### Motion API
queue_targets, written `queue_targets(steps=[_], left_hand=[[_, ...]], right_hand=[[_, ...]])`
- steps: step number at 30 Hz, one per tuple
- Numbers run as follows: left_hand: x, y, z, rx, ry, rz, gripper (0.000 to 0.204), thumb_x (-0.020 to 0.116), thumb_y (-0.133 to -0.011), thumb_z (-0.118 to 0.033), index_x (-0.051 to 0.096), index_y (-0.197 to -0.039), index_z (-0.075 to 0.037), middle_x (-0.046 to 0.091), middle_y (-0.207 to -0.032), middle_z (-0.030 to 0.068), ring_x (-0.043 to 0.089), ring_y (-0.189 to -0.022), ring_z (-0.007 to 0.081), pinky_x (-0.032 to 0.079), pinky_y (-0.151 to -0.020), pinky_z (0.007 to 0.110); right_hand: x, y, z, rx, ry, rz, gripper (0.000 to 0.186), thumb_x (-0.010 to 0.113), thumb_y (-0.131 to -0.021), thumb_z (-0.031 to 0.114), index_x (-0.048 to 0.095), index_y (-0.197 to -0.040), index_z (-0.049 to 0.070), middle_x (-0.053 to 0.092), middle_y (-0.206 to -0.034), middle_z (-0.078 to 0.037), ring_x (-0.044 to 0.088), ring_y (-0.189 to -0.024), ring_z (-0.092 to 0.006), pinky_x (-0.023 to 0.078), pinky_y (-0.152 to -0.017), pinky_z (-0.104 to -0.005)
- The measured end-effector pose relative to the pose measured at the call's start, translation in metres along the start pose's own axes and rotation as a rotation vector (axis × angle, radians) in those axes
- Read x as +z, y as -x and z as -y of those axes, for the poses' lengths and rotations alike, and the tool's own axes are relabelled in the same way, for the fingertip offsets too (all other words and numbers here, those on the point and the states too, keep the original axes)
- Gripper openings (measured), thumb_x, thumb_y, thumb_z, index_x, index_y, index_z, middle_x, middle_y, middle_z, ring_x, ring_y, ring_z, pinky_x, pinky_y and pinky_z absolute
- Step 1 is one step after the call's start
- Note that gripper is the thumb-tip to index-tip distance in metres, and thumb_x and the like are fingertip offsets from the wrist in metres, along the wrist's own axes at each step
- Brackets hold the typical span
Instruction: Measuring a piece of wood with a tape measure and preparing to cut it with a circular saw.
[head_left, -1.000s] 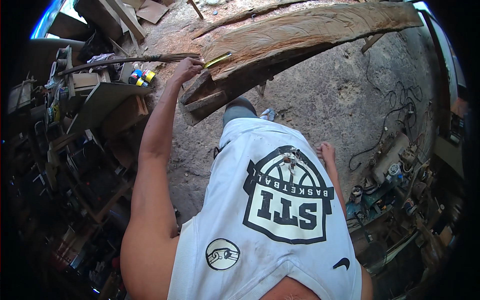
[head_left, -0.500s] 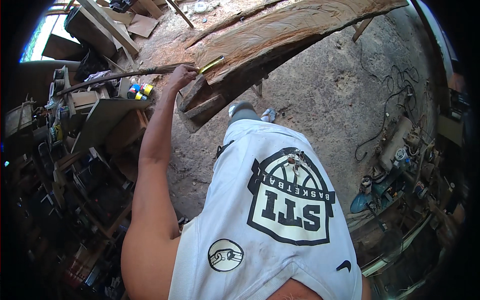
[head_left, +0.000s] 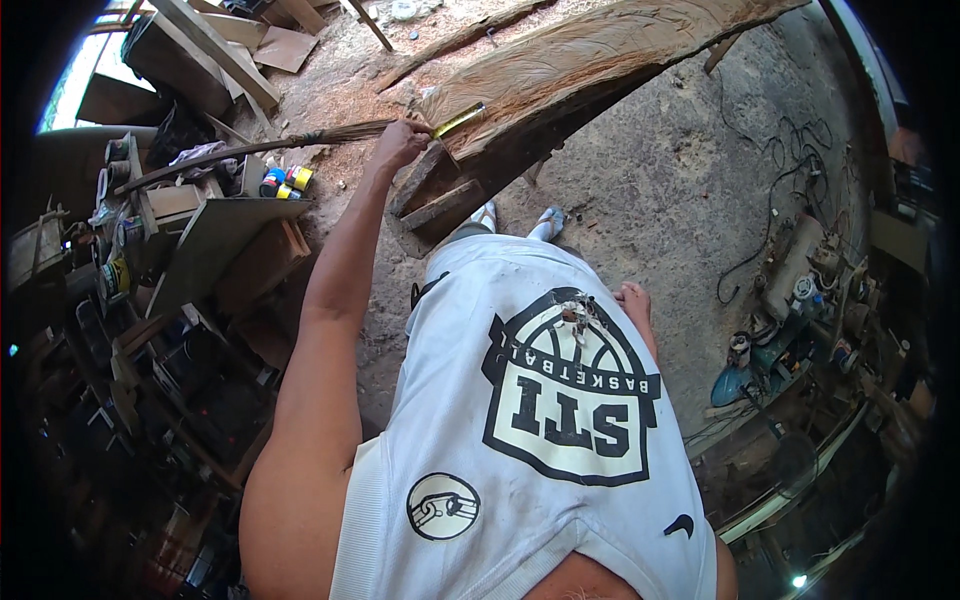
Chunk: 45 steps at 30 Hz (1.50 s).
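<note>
Head view: left hand (head_left: 403, 143) pinches one yellow tape (head_left: 460, 120) at one wooden slab (head_left: 590, 62); right hand (head_left: 633, 300): cannot tell whether spread.

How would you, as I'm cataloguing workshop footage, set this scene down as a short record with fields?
Left hand: left hand, gripping a yellow strip that looks like tape-measure blade
Strip position: extends over one end of a wooden slab; contact unclear
Right hand: right hand, beside the white shirt, partly hidden; grip unclear
Slab: long, pale on top, dark along the near side
Left side: stick broom, its bristle end near the left hand; small cans
Right side: greyish cylinder among clutter
</note>
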<state>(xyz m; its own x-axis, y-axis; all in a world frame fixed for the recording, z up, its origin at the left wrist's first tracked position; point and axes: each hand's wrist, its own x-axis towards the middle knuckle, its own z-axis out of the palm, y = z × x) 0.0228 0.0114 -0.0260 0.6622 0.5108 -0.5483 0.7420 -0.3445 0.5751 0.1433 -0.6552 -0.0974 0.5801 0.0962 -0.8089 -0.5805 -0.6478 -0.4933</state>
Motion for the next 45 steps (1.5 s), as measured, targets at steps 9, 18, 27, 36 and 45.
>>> queue_targets(steps=[9, 18, 27, 36, 45], left_hand=[[-0.005, -0.002, 0.000, 0.034, -0.048, 0.040, 0.033, 0.072, -0.093, -0.032, 0.083, -0.121, -0.019, 0.081, -0.093, 0.0106, 0.075, -0.078, 0.0219, 0.058, -0.077, 0.036], [-0.008, -0.005, 0.000, 0.075, -0.044, 0.049, 0.033, 0.072, -0.094, -0.032, 0.083, -0.120, -0.017, 0.081, -0.093, 0.0111, 0.074, -0.077, 0.0210, 0.058, -0.075, 0.036], [-0.007, -0.005, 0.000, 0.071, -0.002, 0.069, 0.031, 0.073, -0.095, -0.028, 0.083, -0.119, -0.012, 0.081, -0.089, 0.0084, 0.073, -0.077, 0.0178, 0.057, -0.074, 0.034], [-0.005, -0.009, 0.007, 0.107, -0.023, 0.044, 0.028, 0.073, -0.096, -0.027, 0.084, -0.117, -0.012, 0.076, -0.082, 0.0055, 0.068, -0.072, 0.0139, 0.053, -0.069, 0.031], [-0.006, -0.009, 0.005, 0.099, -0.039, 0.057, 0.028, 0.073, -0.097, -0.027, 0.083, -0.119, -0.012, 0.075, -0.081, 0.0051, 0.068, -0.072, 0.0131, 0.053, -0.069, 0.031]], right_hand=[[0.059, 0.024, -0.119, -0.166, 0.290, -0.068, 0.036, 0.065, -0.100, 0.021, 0.074, -0.127, -0.001, 0.080, -0.106, -0.016, 0.077, -0.095, -0.0238, 0.061, -0.085, -0.0371], [0.087, 0.027, -0.151, -0.112, 0.213, -0.075, 0.036, 0.067, -0.098, 0.022, 0.076, -0.124, -0.001, 0.080, -0.105, -0.015, 0.077, -0.096, -0.0229, 0.059, -0.088, -0.0364], [0.087, 0.039, -0.105, -0.112, 0.136, -0.111, 0.036, 0.068, -0.096, 0.022, 0.077, -0.121, -0.002, 0.081, -0.104, -0.014, 0.076, -0.096, -0.0218, 0.058, -0.088, -0.0355], [0.080, 0.041, -0.079, -0.055, 0.123, -0.121, 0.037, 0.066, -0.095, 0.022, 0.077, -0.122, -0.001, 0.081, -0.105, -0.014, 0.076, -0.095, -0.0229, 0.058, -0.086, -0.0349], [0.093, 0.032, -0.118, -0.042, 0.192, -0.045, 0.039, 0.070, -0.096, 0.026, 0.078, -0.125, 0.001, 0.081, -0.112, -0.015, 0.076, -0.100, -0.0240, 0.058, -0.091, -0.0356]])
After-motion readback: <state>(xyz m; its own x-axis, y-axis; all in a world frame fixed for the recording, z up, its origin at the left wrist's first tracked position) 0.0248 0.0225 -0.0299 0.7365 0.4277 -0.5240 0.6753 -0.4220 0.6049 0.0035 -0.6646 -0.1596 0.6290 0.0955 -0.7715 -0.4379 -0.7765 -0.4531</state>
